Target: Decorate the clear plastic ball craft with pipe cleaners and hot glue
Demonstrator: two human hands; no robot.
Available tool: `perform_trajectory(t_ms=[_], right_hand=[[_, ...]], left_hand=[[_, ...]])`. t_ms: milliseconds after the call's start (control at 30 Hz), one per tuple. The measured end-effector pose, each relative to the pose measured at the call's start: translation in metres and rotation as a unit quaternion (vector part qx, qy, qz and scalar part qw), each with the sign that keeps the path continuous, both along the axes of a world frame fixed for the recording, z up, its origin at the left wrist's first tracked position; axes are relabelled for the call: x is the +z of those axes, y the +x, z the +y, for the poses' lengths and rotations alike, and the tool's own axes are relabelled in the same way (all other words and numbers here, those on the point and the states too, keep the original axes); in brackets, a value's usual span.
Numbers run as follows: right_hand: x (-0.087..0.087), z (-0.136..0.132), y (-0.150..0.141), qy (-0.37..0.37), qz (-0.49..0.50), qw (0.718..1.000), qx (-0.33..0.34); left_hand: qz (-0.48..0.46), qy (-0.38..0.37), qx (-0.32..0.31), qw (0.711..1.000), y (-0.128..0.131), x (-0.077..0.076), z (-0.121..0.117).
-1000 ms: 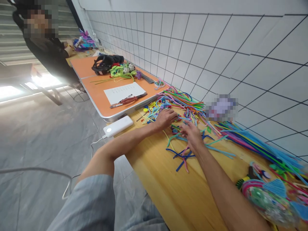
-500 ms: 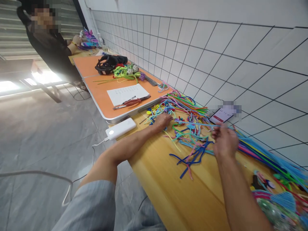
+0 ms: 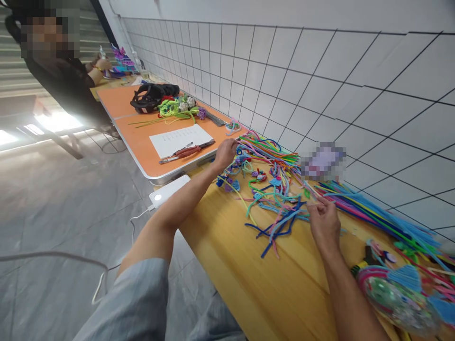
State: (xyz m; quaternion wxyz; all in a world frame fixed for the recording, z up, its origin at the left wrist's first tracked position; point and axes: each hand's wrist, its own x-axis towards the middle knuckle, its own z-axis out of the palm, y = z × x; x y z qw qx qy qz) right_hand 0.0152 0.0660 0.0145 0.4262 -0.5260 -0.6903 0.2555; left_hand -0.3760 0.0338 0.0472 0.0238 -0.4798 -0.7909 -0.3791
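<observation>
My left hand (image 3: 226, 154) is over the far left of a tangled heap of chenille stems (image 3: 275, 182), fingers curled down. What its fingertips hold, if anything, is hidden. Close to the right side of the heap, my right hand (image 3: 324, 220) is closed with thumb and fingertips together; I cannot make out anything in the pinch. Several dark blue chenille stems (image 3: 265, 248) lie loose at the heap's near edge, a light blue one across them. Long straight stems (image 3: 377, 218) are bundled along the wall beyond my right hand.
A white power bank (image 3: 170, 191) with a cable sits at the wooden table's left edge. The orange table (image 3: 135, 137) holds paper (image 3: 181, 140), red-handled pliers (image 3: 188, 151) and a black strapped item (image 3: 151, 97). A clear bag (image 3: 398, 303) lies near my right forearm. Another person (image 3: 67, 80) sits at the far end.
The light blue stem stretched between my hands is no longer there. My left hand has moved away toward the orange table; my right hand has come lower and nearer. A light blue stem now lies over the dark blue ones.
</observation>
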Motion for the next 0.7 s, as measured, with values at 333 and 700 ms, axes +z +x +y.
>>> perform_trajectory(t_ms=[333,700], right_hand=[[-0.029,-0.028,-0.013,0.042,-0.023,0.993,0.110],[-0.038,-0.027,-0.013,0.078,-0.062,0.982,0.162]], left_hand=[[-0.089,-0.125,0.037,0.987,-0.026,0.009,0.043],[-0.331,-0.057,-0.015,0.942,-0.054,0.049,0.025]])
